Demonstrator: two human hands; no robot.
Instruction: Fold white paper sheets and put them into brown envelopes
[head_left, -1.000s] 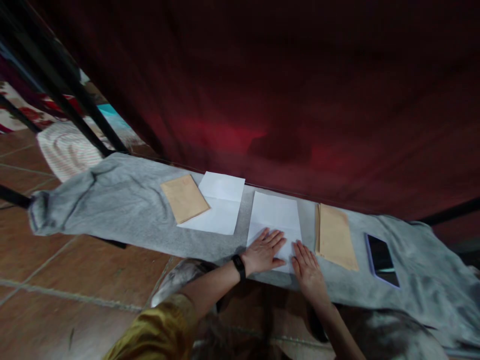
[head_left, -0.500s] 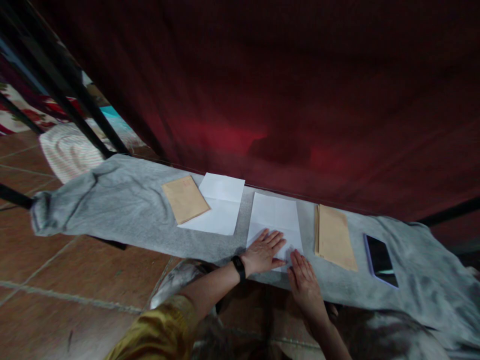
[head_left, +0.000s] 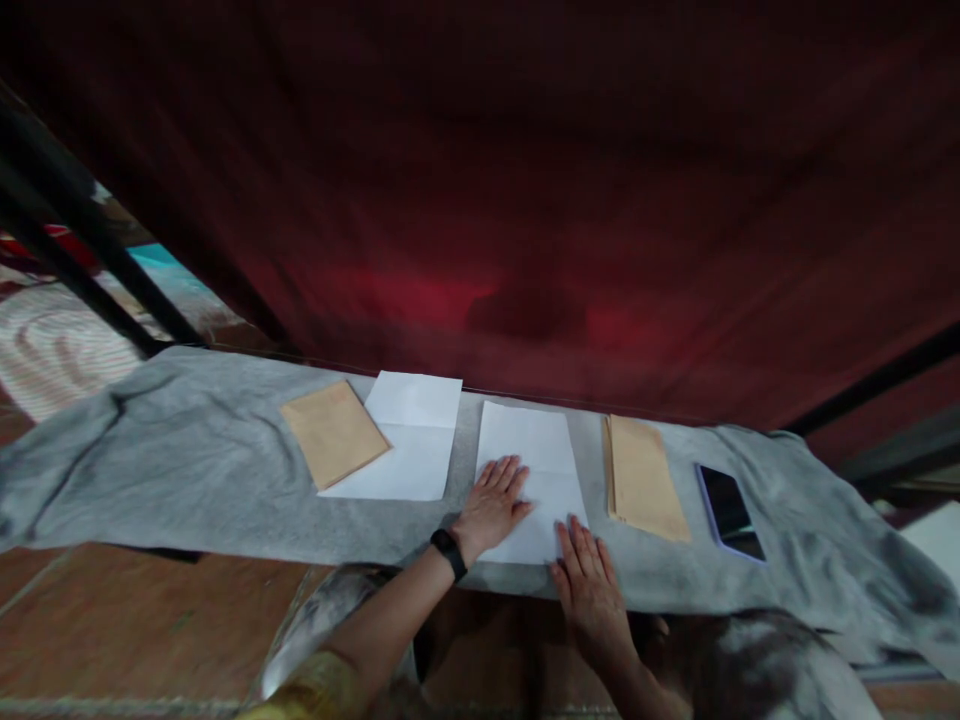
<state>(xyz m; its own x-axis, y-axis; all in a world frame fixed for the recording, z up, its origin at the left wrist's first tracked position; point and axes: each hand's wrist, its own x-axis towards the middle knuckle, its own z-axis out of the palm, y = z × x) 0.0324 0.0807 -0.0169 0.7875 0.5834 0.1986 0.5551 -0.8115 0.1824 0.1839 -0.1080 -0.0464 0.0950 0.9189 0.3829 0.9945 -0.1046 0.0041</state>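
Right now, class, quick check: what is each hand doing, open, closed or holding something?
Left hand: open, holding nothing, flat on a white sheet.
Right hand: open, holding nothing, by that sheet's near edge.

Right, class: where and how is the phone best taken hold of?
Probably by its two long edges, the right hand coming from the near side: the phone lies flat, screen up, on the grey cloth, those edges running roughly near to far.
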